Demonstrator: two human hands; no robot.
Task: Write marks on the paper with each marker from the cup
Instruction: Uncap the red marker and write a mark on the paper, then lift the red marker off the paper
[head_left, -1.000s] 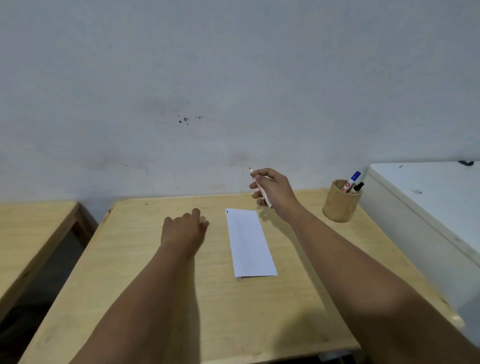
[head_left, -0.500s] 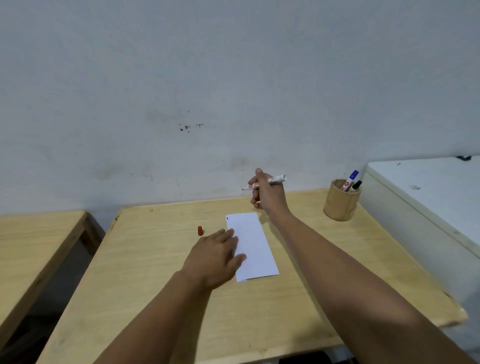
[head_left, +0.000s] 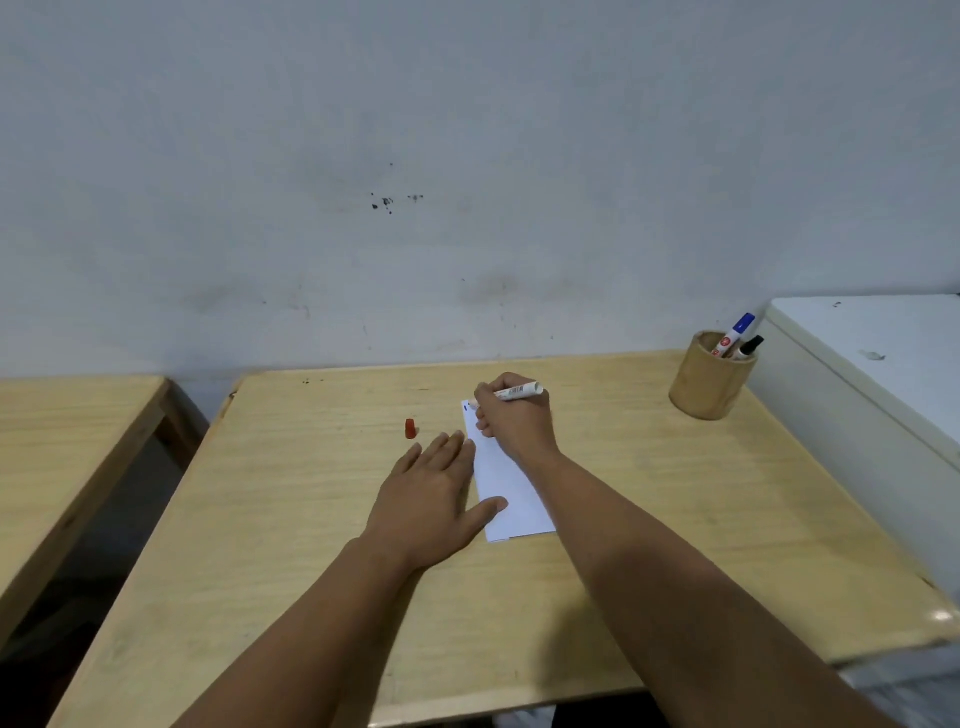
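A narrow white paper (head_left: 504, 499) lies in the middle of the wooden table (head_left: 649, 499). My right hand (head_left: 511, 423) grips a white marker (head_left: 519, 391), its tip down at the paper's far left corner, where a small dark mark shows. My left hand (head_left: 434, 499) lies flat, fingers spread, with the thumb pressing on the paper's left edge. A red marker cap (head_left: 410, 428) stands on the table left of the paper. At the far right a wooden cup (head_left: 709, 382) holds a blue-capped marker (head_left: 735, 333) and a black-capped marker (head_left: 749, 347).
A white cabinet (head_left: 883, 374) stands against the table's right side, just behind the cup. A second wooden table (head_left: 67, 441) is at the left across a dark gap. A grey wall rises behind the table's far edge.
My right hand came down from above the table's far edge, bringing the marker tip onto the paper's far corner. My left hand left the red cap and moved right onto the paper's edge.
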